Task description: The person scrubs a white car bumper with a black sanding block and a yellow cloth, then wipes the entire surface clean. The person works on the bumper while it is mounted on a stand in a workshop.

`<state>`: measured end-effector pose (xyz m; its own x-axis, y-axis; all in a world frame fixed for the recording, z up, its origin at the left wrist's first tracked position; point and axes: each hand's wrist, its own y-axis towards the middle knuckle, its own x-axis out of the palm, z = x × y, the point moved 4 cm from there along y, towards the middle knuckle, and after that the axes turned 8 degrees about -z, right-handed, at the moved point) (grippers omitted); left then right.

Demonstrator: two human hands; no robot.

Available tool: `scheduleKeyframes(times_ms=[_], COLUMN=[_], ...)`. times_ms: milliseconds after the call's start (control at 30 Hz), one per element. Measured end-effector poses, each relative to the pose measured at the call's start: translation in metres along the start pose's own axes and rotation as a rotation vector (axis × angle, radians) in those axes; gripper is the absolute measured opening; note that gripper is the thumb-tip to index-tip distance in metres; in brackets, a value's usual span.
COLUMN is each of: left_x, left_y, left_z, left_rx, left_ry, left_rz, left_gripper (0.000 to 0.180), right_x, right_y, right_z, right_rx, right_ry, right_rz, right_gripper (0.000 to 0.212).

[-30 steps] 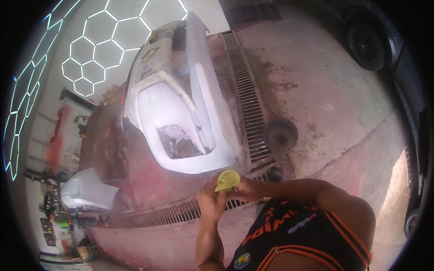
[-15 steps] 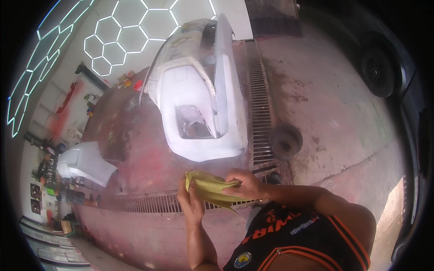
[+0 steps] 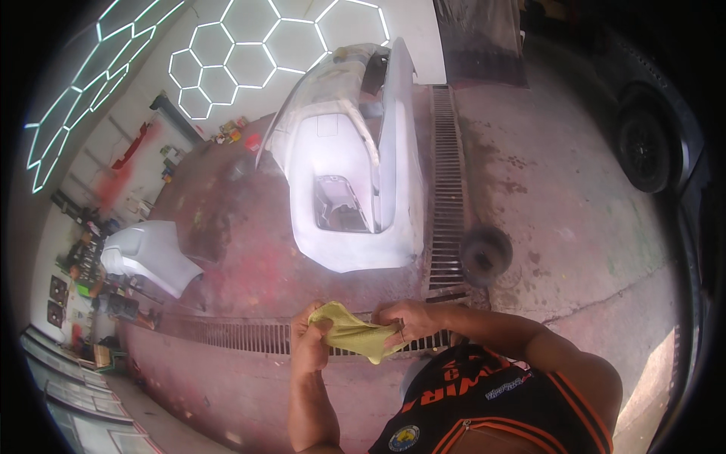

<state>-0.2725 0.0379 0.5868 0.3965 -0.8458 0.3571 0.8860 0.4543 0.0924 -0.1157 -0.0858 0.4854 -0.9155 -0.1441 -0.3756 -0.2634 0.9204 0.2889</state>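
Low in the middle of the view, just in front of the chest, a yellow-green cloth (image 3: pixel 354 333) hangs between two bare hands, both of them grasping it. The left hand (image 3: pixel 308 334) is closed around the cloth's left end, thumb laid across the near face and the other fingers curled mostly out of sight behind the fabric. The right hand (image 3: pixel 412 319) grips the opposite end with bent fingers; how tightly they press cannot be told, since folds cover part of them. Between the hands the cloth is creased, its lower edge drooping to a point. Beyond it and apart from it is a large whitish car bumper (image 3: pixel 348 253) with a dark-edged cutout, its far part covered in tan masking. Along the bumper's right side runs a slotted floor grate (image 3: pixel 446 178), and a dark round tub (image 3: pixel 486 256) sits beside the grate's near end. Another grate (image 3: pixel 249 337) passes below the cloth across the reddish floor (image 3: pixel 257 261). Off to the left lies a smaller pale panel (image 3: pixel 155 257).
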Motion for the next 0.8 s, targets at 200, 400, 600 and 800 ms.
scheduleKeyframes(times_ms=[200, 400, 600, 800], left_x=[-0.019, -0.044, -0.041, -0.071], left_y=[-0.015, -0.029, -0.052, -0.063], left_z=[-0.011, -0.039, -0.046, -0.035], left_rx=[-0.298, -0.273, -0.529, -0.084], left_ry=[0.735, 0.467, 1.048, 0.569], left_rz=[-0.068, 0.063, -0.206, 0.202], left_gripper=[0.024, 0.037, 0.026, 0.017], right_x=[-0.002, 0.014, 0.000, -0.024], right_y=[0.003, -0.017, -0.051, -0.064], right_z=[0.001, 0.037, 0.075, 0.091], right_rx=[0.144, 0.146, 0.319, 0.236], right_ry=[-0.115, -0.134, -0.219, -0.223], right_rz=[0.132, -0.077, -0.220, -0.036], right_gripper=[0.042, 0.043, 0.040, 0.025])
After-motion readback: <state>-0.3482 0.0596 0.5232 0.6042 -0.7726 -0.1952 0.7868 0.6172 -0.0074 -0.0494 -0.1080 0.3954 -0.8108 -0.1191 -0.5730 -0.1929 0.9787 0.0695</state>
